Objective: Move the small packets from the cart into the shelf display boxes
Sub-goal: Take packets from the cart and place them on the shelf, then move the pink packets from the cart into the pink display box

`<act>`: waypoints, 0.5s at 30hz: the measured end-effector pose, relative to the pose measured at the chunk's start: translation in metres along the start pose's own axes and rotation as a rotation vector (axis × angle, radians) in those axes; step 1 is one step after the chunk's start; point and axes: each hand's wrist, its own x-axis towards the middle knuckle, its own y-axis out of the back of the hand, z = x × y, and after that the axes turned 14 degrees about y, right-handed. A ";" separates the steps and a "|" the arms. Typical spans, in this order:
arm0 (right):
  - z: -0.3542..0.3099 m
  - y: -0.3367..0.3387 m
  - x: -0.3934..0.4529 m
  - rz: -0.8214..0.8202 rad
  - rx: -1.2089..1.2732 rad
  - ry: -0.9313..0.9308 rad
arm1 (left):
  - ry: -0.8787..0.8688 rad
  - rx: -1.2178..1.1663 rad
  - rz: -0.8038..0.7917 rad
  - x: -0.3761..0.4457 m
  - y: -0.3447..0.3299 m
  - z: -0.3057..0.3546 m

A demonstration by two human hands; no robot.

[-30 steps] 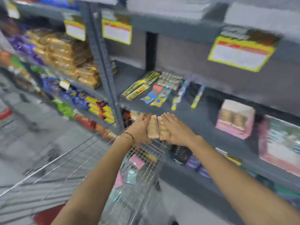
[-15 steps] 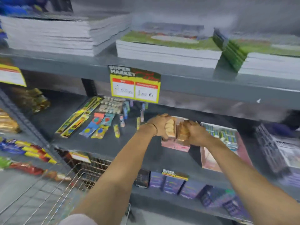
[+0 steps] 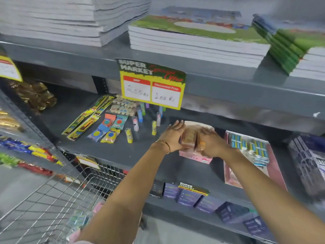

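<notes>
On the grey metal shelf (image 3: 109, 152), over a small pink cardboard display box (image 3: 197, 158), the left hand (image 3: 173, 138) and right hand (image 3: 212, 143) press a stack of tan, flat rectangular packets (image 3: 190, 140) between them, fingers stretched along the stack's sides. The packets sit at the box's open top, their print blurred. The wire-mesh cart (image 3: 52, 199) stands below left, with pale packets inside.
</notes>
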 end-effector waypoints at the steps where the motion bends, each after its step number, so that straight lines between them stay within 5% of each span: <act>1: -0.010 0.003 0.001 0.023 0.017 -0.002 | 0.020 -0.016 0.043 -0.008 0.001 -0.007; 7: -0.114 -0.005 0.012 0.175 0.059 0.211 | 0.204 -0.104 0.230 -0.096 -0.004 -0.080; 15: -0.272 -0.104 0.065 -0.074 0.027 0.619 | 0.561 -0.145 0.137 -0.238 -0.062 -0.218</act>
